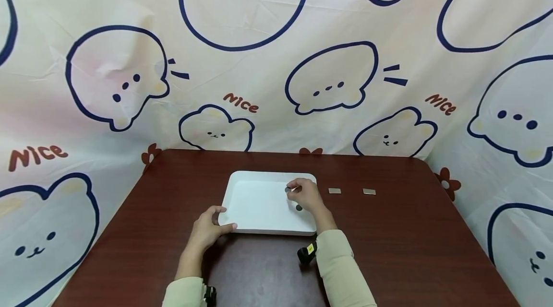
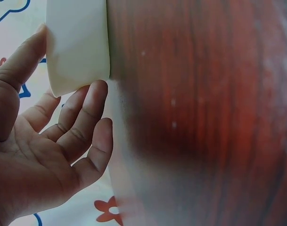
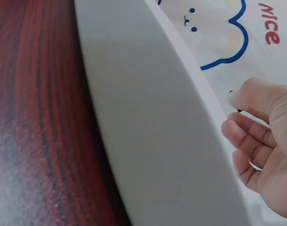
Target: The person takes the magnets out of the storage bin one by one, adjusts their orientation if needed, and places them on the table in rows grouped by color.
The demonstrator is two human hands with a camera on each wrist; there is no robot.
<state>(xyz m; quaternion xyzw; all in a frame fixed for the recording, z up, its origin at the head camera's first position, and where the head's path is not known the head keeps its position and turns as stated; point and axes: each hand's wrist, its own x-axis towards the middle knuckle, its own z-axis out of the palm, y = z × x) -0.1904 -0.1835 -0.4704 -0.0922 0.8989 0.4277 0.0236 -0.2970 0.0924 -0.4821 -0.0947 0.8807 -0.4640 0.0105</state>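
A white rectangular tray lies on the table. My left hand holds its near left corner, with the thumb at the front edge and the fingers at the left side. In the left wrist view, that hand has its fingertips against the tray's wall. Over the right part of the tray, my right hand pinches a small dark roundish piece between thumb and fingers. A second dark round piece lies in the tray below that hand. In the right wrist view, the hand mostly hides the pinched piece.
Two small flat grey rectangles lie on the brown table right of the tray. A cloth printed with cartoon bears hangs behind and at both sides. Dark wrist cameras sit at the sleeves.
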